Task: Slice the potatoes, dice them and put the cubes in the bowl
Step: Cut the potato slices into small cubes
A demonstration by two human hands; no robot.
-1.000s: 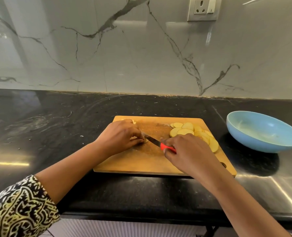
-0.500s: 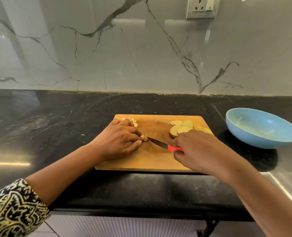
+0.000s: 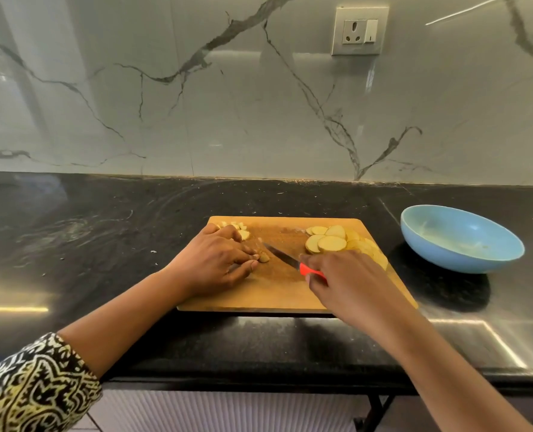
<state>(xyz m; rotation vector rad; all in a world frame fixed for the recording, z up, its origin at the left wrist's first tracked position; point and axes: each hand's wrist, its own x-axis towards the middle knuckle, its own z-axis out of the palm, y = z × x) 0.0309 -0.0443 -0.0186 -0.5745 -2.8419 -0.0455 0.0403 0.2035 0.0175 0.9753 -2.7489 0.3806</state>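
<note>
On the board (image 3: 274,296), the left hand (image 3: 215,263) curls its fingertips round a small potato piece (image 3: 263,258) near the centre and pinches it down against the wood. The right hand (image 3: 349,285), at 4 o'clock from that piece, is wrapped round the red handle of the knife (image 3: 282,254). The blade points to 10 o'clock, its tip just beside the piece. Raw slices (image 3: 330,243) lie fanned in a pile at the board's 2 o'clock. A few cubes (image 3: 239,229) sit at its 11 o'clock, partly behind the left hand. The blue bowl (image 3: 452,260) stands on the counter (image 3: 103,244) at 3 o'clock from the board, apart from it; no cubes show in it.

The piece is likely light, firm and wet on its cut faces, so it may skid or roll under the blade. The best hold is from above, flat face down, with fingertips tucked back from the edge. The slices should be stiff enough to stack, though a starchy stack tends to slide, so a few at a time seems safer. Cubes scatter easily, so scooping them with blade and palm would suit.
</note>
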